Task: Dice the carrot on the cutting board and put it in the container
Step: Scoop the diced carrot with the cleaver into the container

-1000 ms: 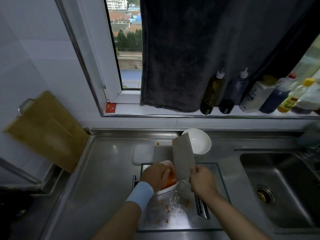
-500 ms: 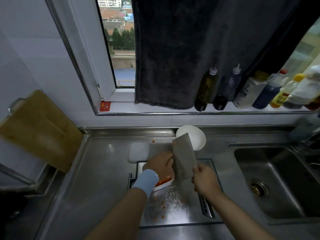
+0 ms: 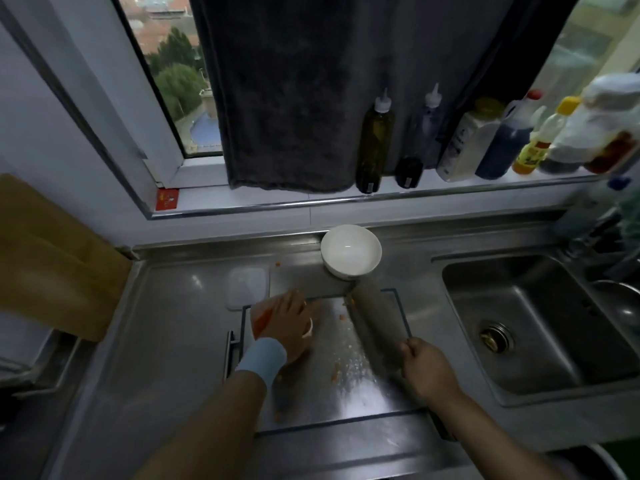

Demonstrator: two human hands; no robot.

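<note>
Steel counter (image 3: 166,341) with sink (image 3: 540,323) under a window (image 3: 173,81), dark towel (image 3: 294,91) and bottles (image 3: 375,143) along the sill (image 3: 277,199).

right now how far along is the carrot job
Mostly done: no whole carrot shows on the cutting board, and orange dice sit in the container that the left hand holds. The right hand holds the cleaver over the board. Left: a few stray carrot bits on the board.

Left grip (image 3: 290,323) holds tilted container (image 3: 255,308), carrot dice (image 3: 262,319) inside, at cutting board (image 3: 346,400) left edge. Right grip (image 3: 428,372) clasps cleaver (image 3: 377,323), blade low over board; loose carrot bits (image 3: 342,317) scattered.
</note>
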